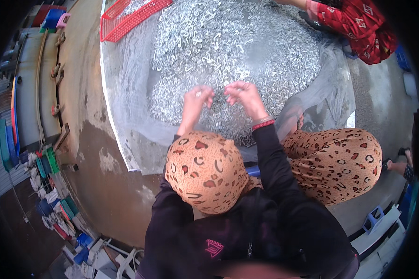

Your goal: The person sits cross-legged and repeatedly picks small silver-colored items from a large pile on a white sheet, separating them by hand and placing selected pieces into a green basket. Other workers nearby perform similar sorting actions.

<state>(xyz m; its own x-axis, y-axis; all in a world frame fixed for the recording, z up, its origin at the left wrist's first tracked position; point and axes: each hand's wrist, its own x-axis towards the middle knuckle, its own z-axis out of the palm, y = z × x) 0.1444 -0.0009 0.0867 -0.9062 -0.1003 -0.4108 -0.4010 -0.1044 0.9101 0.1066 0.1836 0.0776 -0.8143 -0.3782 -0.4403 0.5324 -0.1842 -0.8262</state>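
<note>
My left hand (198, 103) hovers over the near part of a wide heap of small silvery fish (237, 51), its fingers curled inward. A pale spot shows at its fingers; whether it is a fish or a ring, I cannot tell. Just across from it is my right hand (246, 98), fingers bent and drawn together toward the left hand. Anything in its fingertips is too small to make out. A red beaded band (263, 124) circles my right wrist. Thin pale netting (130, 93) lies under the fish and spreads past their edges.
A red plastic basket (135, 18) stands at the far left of the heap. Another person in a red patterned sleeve (358, 28) reaches in at far right. My bent knees in spotted trousers (207, 172) are close below my hands. Wet concrete floor (97, 186) lies to the left.
</note>
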